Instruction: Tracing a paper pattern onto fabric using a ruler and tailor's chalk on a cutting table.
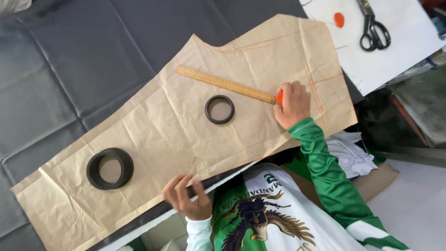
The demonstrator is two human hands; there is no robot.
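- Head view: the right hand (292, 104) pinches an orange chalk (279, 96) at the end of the ruler (226, 84) on the paper pattern (176, 135).
- The left hand (186, 197), fingers curled, presses the pattern's near edge at the bench's (153, 218) near edge.
- Two black rings (219, 109) (109, 168) weigh the pattern down over grey cloth (69, 56).
- Scissors (373, 29) lie at the far right corner.

Dark grey creased cloth (93, 56) covers tabletop; white sheet (399, 56) at far right corner; pale floor (413, 204) below; soft daylight.
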